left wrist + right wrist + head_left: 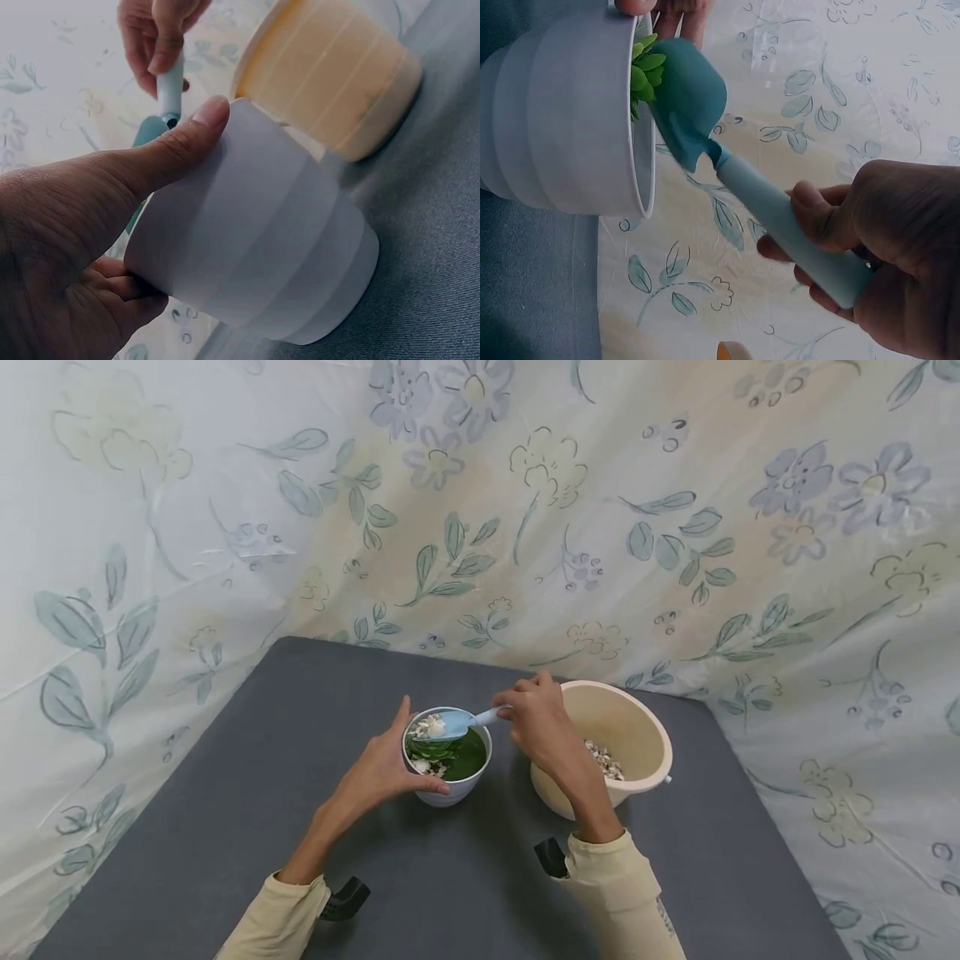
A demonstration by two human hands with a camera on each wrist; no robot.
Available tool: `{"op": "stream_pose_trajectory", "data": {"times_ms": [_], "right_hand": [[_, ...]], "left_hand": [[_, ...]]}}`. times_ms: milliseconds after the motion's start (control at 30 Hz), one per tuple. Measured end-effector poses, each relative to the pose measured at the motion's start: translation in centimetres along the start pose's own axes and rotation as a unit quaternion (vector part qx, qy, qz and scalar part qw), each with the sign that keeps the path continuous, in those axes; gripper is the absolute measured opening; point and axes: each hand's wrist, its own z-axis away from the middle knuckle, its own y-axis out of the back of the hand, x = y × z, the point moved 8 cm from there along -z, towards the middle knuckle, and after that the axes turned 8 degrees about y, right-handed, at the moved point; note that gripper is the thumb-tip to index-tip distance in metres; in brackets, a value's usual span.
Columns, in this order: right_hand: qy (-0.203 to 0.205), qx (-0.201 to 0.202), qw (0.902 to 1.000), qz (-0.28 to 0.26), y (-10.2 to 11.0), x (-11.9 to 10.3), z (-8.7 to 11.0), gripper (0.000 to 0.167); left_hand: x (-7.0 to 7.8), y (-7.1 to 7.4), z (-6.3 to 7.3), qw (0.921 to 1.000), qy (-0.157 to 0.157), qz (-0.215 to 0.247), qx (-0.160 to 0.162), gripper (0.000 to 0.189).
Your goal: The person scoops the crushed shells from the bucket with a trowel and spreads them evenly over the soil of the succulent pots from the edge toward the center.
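Observation:
My left hand (381,768) grips a white ribbed flowerpot (444,797) by its left side, the thumb along the near rim. Inside the pot are a green leafy plant (435,750), a green surface and some pale pebbles. In my right hand (536,718) is the handle of a light blue hand trowel (457,722). The trowel's blade is over the pot's mouth with whitish pebbles (430,727) at its tip. From the right wrist view, the blade (694,90) tilts close beside the leaves (646,71) at the rim.
A cream bucket (551,789) stands just right of the pot, partly behind my right forearm. Pebbles (603,762) lie in its bottom. Both stand on a dark grey table (465,877), with a floral cloth (480,527) hanging behind and at the sides.

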Motion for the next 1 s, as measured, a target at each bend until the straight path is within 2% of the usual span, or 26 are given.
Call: {"op": "stream_pose_trajectory", "data": {"times_ms": [167,567,767,1000], "right_hand": [[-0.005,-0.011,0.999,0.043,-0.4,0.1,-0.1,0.008],[-0.042,-0.043,0.9949,0.082,0.2,0.9,0.6,0.009],[-0.04,-0.044,0.9933,0.099,0.7,0.6,0.8,0.008],[-0.064,-0.034,0.992,0.103,1.3,0.2,1.3,0.015]], "left_hand": [[-0.1,0.1,0.1,1.0,0.007,-0.004,0.003,0.15],[-0.1,-0.2,0.0,0.9998,0.013,-0.016,-0.002,0.145],[0.1,-0.3,0.1,0.9997,0.013,-0.021,0.004,0.145],[0.1,-0.3,0.3,0.9994,0.013,-0.031,0.008,0.145]]}}
